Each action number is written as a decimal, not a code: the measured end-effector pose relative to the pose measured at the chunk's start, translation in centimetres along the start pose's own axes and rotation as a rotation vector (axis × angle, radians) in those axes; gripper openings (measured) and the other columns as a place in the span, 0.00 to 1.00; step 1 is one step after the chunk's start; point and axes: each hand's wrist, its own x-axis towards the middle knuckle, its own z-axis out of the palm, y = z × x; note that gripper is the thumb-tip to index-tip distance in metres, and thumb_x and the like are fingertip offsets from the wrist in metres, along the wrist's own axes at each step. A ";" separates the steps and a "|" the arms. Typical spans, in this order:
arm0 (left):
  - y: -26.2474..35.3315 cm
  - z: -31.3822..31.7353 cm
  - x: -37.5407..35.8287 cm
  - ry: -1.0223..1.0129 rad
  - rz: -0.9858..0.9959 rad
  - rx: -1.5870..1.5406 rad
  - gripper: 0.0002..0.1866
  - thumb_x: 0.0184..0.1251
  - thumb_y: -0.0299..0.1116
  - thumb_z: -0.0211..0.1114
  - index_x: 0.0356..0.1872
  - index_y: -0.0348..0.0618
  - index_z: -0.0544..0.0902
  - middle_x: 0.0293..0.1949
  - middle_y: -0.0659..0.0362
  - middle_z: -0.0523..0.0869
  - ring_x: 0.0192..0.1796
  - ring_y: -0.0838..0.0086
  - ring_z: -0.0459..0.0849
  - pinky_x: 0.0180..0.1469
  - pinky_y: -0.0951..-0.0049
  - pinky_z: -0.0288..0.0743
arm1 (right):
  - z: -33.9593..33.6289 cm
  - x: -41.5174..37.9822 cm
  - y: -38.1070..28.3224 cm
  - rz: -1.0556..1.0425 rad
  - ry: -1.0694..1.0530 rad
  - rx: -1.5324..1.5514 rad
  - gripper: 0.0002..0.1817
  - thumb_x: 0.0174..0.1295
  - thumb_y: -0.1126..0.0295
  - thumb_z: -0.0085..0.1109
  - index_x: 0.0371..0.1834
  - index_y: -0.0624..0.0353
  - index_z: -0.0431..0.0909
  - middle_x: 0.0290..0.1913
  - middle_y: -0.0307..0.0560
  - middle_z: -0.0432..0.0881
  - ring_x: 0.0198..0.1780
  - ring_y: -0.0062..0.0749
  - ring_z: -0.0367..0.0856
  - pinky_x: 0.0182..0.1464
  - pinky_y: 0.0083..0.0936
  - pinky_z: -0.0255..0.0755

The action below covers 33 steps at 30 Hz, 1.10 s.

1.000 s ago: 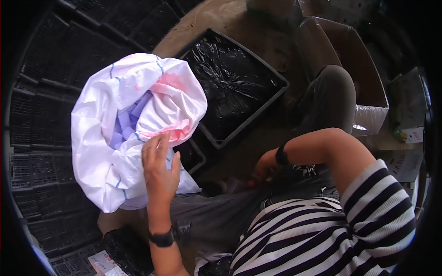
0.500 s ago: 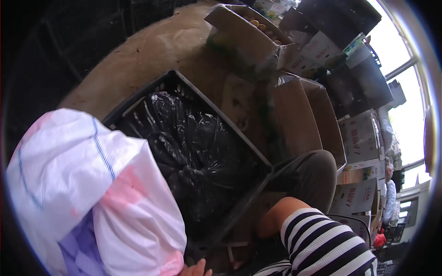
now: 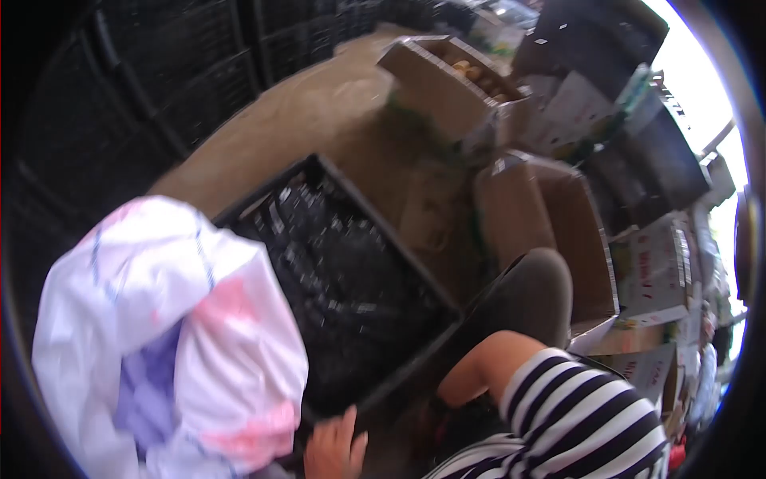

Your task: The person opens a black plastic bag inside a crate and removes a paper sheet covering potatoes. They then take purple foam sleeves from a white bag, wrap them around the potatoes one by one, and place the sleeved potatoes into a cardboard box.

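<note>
We find the white woven sack (image 3: 235,351) at the lower left, its pink-stained mouth folded open around light purple pieces (image 3: 148,399) (too blurred for us to name further). Our left hand (image 3: 331,449) is just beside the sack's lower right edge, its thumb apart from its fingers; we cannot tell whether it touches the cloth. Our right forearm (image 3: 471,379) reaches down below the striped sleeve (image 3: 586,407), but the right hand is hidden, so we cannot tell how its fingers stand. Behind the sack is a black crate (image 3: 391,246) with shiny black plastic (image 3: 343,295) inside. Past our bent knee (image 3: 535,291) stands an open cardboard box (image 3: 515,211).
</note>
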 end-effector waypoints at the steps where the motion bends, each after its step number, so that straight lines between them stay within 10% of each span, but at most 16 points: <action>1: -0.6 0.6 1.1 0.151 0.159 0.063 0.25 0.53 0.34 0.63 0.54 0.40 0.73 0.42 0.47 0.78 0.44 0.56 0.76 0.47 0.60 0.70 | 0.7 -0.1 0.2 -0.022 -0.026 -0.053 0.19 0.59 0.55 0.52 0.49 0.54 0.75 0.45 0.53 0.78 0.46 0.46 0.77 0.47 0.37 0.72; 6: -1.3 -1.9 3.7 0.432 0.034 0.858 0.37 0.47 0.32 0.68 0.62 0.57 0.65 0.63 0.54 0.63 0.64 0.56 0.60 0.61 0.54 0.56 | -1.5 -1.8 -0.8 -0.048 0.020 -0.374 0.19 0.59 0.55 0.51 0.49 0.53 0.74 0.45 0.53 0.78 0.46 0.47 0.77 0.46 0.37 0.72; 11: -6.8 -2.7 2.9 0.452 -0.254 1.114 0.37 0.53 0.21 0.54 0.66 0.62 0.59 0.66 0.53 0.58 0.55 0.55 0.68 0.54 0.57 0.66 | -9.0 -11.2 0.2 -0.405 1.022 -0.117 0.07 0.50 0.65 0.53 0.28 0.56 0.74 0.30 0.46 0.76 0.32 0.44 0.78 0.34 0.34 0.73; 15: -11.7 -4.5 0.8 0.346 -0.402 1.077 0.33 0.53 0.21 0.54 0.63 0.59 0.64 0.61 0.51 0.63 0.49 0.57 0.71 0.50 0.60 0.70 | -16.3 -10.9 3.1 -0.002 1.574 -0.137 0.16 0.50 0.64 0.60 0.41 0.57 0.75 0.40 0.51 0.76 0.45 0.50 0.74 0.48 0.37 0.70; 22: -11.1 -3.6 1.5 0.163 -0.459 0.948 0.24 0.47 0.28 0.63 0.50 0.49 0.76 0.52 0.51 0.71 0.49 0.53 0.71 0.49 0.57 0.70 | -21.2 -7.5 5.1 0.173 1.563 -0.386 0.16 0.43 0.71 0.63 0.39 0.58 0.78 0.40 0.44 0.76 0.43 0.44 0.72 0.47 0.33 0.69; 25: -5.5 -3.0 4.2 0.280 -0.222 0.706 0.13 0.52 0.29 0.62 0.42 0.45 0.79 0.40 0.54 0.77 0.42 0.59 0.77 0.42 0.62 0.72 | -18.8 -12.6 3.8 -0.226 1.662 -0.184 0.15 0.38 0.77 0.62 0.34 0.56 0.81 0.33 0.42 0.77 0.41 0.39 0.73 0.45 0.31 0.70; 33: -2.8 2.4 15.5 0.527 0.062 -0.012 0.10 0.53 0.24 0.60 0.39 0.40 0.78 0.37 0.51 0.80 0.41 0.56 0.79 0.43 0.67 0.73 | -13.6 -13.0 3.0 -0.339 1.552 -0.261 0.16 0.38 0.79 0.58 0.34 0.54 0.80 0.33 0.40 0.76 0.40 0.37 0.74 0.43 0.28 0.72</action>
